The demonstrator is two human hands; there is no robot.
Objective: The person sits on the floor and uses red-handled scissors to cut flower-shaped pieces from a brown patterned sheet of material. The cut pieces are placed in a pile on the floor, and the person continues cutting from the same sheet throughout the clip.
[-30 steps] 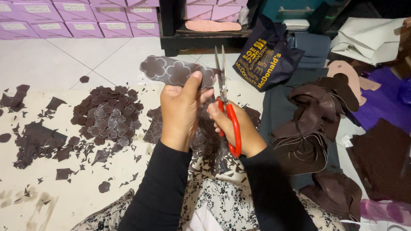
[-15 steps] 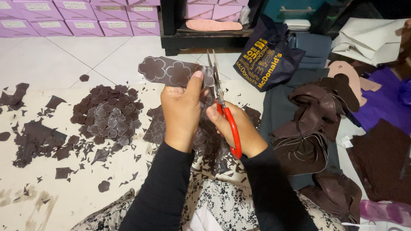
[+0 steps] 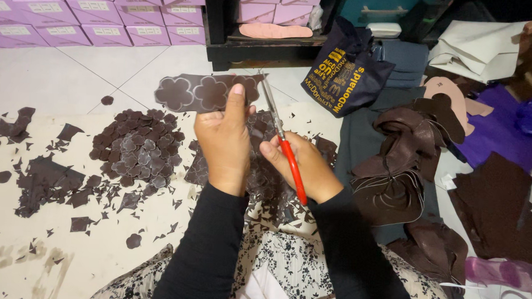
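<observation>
Item in hand: my left hand (image 3: 224, 139) pinches a strip of dark brown material (image 3: 202, 93) marked with flower outlines, thumb pressed flat on its face, fingers closed behind it. The strip is held up over the floor, just ahead of my knees.

Tool: red-handled scissors (image 3: 284, 147) in my right hand (image 3: 298, 166), fingers curled tight round the handles; the blades look only slightly parted, their tips at the strip's right end.

Step, by my judgement: cutting a flower shape free along its outline. The next cut calls for turning the strip to follow the curve of the petals.

Surface: pale sheet (image 3: 46, 247) on a tiled floor. A pile of cut flowers (image 3: 135, 150) lies left of my hand; scraps (image 3: 43, 181) lie further left.

Room: purple boxes (image 3: 63, 9) stacked at the back; a dark printed bag (image 3: 344, 69); folded brown pieces (image 3: 403, 167) to my right.
</observation>
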